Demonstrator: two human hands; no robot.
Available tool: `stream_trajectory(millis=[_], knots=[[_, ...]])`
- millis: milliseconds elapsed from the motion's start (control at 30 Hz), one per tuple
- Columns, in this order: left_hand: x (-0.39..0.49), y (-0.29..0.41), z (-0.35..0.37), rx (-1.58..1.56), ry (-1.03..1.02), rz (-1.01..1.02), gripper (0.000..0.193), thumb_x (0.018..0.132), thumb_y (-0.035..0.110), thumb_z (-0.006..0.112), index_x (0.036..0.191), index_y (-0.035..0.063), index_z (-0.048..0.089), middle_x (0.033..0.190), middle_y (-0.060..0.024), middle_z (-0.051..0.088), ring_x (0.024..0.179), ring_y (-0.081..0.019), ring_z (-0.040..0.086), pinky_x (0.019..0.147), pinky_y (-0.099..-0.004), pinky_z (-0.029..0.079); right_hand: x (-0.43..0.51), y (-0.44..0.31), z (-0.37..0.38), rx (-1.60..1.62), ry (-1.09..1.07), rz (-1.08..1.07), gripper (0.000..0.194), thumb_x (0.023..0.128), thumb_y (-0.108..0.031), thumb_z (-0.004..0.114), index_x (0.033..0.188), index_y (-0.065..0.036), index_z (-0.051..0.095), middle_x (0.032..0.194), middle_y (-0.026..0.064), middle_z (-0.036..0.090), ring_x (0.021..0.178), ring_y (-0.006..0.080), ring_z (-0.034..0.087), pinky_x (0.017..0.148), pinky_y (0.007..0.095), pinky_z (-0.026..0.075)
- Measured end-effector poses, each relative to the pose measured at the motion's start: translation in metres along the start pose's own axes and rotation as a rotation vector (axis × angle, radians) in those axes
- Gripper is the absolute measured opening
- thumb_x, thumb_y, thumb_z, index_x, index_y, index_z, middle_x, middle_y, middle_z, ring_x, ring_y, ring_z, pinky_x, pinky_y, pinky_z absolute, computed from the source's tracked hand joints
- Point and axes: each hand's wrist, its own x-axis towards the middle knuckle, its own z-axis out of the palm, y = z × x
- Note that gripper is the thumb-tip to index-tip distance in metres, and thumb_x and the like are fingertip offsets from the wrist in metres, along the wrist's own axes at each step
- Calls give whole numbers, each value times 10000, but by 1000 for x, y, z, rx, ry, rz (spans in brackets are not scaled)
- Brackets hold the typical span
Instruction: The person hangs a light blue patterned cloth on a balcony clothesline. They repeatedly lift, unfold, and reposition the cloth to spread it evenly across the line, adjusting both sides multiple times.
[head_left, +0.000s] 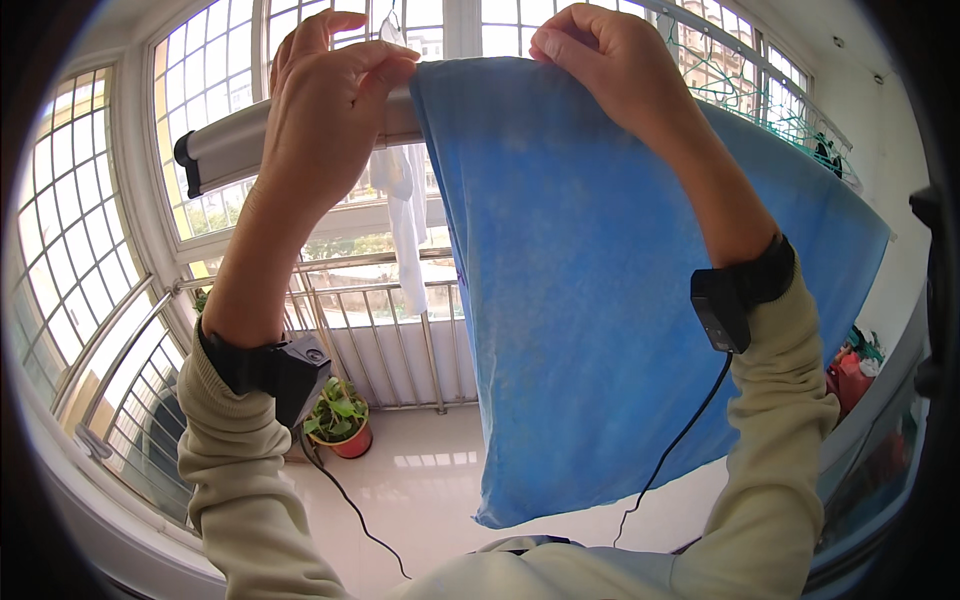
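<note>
A large blue cloth (585, 285) hangs draped over a raised horizontal rack with a grey metal body (232, 142), its lower edge down near the floor. At the cloth's upper left corner, my left hand (334, 97) pinches the edge between thumb and fingertips, in front of the rack. Farther right along the top fold, my right hand (607, 64) has thumb and bent fingers together at the cloth; its fingertips are partly hidden. A black strap with a small device sits on each of my forearms.
Green wire hangers (720, 82) hang on a rail at the upper right. A white garment (407, 225) hangs behind the rack. Beyond are a metal railing (375, 289) and barred windows. A potted plant (337, 420) stands on the floor, lower left. Colourful items (851, 375) lie at the right.
</note>
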Motion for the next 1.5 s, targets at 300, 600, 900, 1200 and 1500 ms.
stream_trajectory(millis=[300, 600, 900, 1200, 1500], knots=[[-34, 35, -22, -382, -80, -502, 257, 920, 251, 647, 916, 3, 714, 675, -53, 669, 483, -75, 563, 458, -214, 423, -11, -9, -2, 29, -70, -137, 196, 869, -216, 683, 898, -22, 686, 747, 112, 676, 650, 195, 640, 614, 319, 490], [-10, 18, -30, -634, -362, -751, 203, 956, 170, 556, 917, -6, 647, 752, -109, 694, 600, -162, 700, 492, -224, 510, -14, 1, 20, -34, 98, -255, 193, 908, -198, 640, 916, -4, 636, 793, 139, 675, 699, 282, 651, 650, 347, 506], [-18, 22, -22, -806, -335, -786, 293, 985, 239, 483, 1014, -13, 631, 915, -145, 715, 720, -197, 720, 571, -243, 563, -45, 20, -26, -371, 331, -393, 308, 798, -305, 786, 953, -84, 639, 949, 28, 624, 823, 165, 599, 711, 279, 501], [-31, 34, -7, -827, -452, -807, 279, 985, 238, 533, 1122, 9, 613, 881, -82, 693, 622, -135, 687, 396, -166, 419, -183, 75, -121, -524, 366, 619, 539, 772, -483, 760, 978, -5, 622, 964, 103, 595, 863, 218, 583, 711, 340, 479], [-61, -5, 12, -1181, -382, -736, 283, 961, 167, 585, 1205, 25, 570, 1020, -89, 683, 906, -161, 691, 755, -276, 590, -254, 133, -132, -296, 347, 775, 517, 820, -409, 723, 1055, 32, 587, 1053, 172, 549, 886, 262, 581, 752, 353, 482]])
